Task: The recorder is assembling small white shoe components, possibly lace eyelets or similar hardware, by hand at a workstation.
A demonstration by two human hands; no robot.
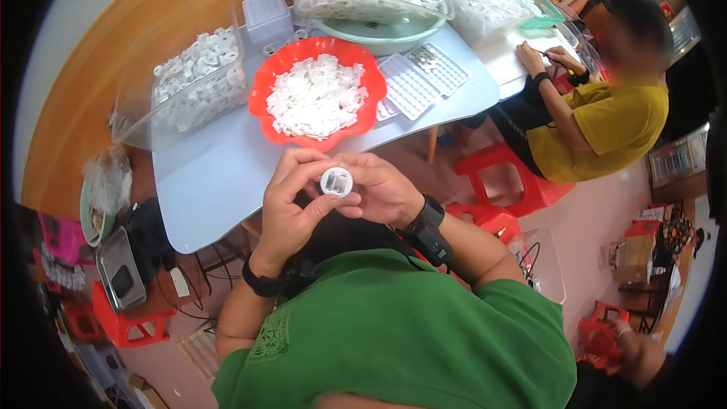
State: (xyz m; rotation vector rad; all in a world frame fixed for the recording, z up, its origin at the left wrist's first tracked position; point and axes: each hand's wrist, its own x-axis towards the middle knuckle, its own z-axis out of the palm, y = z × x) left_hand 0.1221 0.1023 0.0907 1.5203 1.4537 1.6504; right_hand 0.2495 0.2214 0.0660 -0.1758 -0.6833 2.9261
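Between my hands, close to my chest, is a small round white plastic part (336,182) with a dark slotted middle. My left hand (291,195) grips it from the left, thumb below and fingers over the top. From the other side my right hand (382,185) holds it with thumb and fingers. Just beyond my hands, a red scalloped bowl (261,98) full of small white plastic pieces (316,97) sits at the near edge of the pale blue table (204,197).
A clear bin (136,117) of white rings stands left, another clear bin (371,7) on a green basin (379,38) behind. White trays (409,87) lie right of the bowl. A person in yellow (606,121) works at the right, near a red stool (492,174).
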